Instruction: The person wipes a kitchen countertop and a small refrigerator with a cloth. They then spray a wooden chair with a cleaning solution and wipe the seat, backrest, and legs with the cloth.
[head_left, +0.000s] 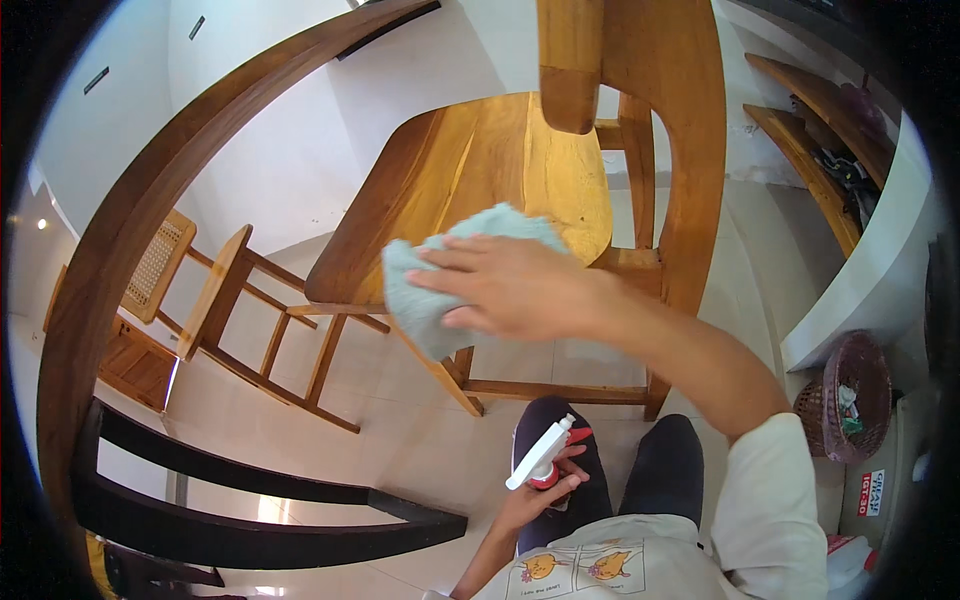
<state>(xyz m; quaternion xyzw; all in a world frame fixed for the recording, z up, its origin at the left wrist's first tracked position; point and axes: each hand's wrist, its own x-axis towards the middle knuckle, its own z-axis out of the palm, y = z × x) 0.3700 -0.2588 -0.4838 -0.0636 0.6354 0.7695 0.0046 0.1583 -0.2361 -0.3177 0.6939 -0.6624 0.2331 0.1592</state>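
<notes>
My right hand (510, 289) lies spread over a pale green cloth (420, 307), pressing it on the near edge of a wooden chair seat (480, 165). Part of the cloth hangs down past that edge. The chair's wooden back frame (694, 150) rises to the right of the seat. Lower down, above my thigh, my left hand (551, 491) grips a spray bottle by its neck. Its white spray head (541, 454) with a red trigger points up and left; the bottle's body is mostly hidden.
A curved wooden edge (142, 187) sweeps along the left, above a black frame (247, 544). Behind it stand a wooden chair (217, 292) and a woven-cane backrest (159, 266). At right are wooden shelves (806, 169), a wastebasket (859, 397) and a grey box (889, 450) bearing a label.
</notes>
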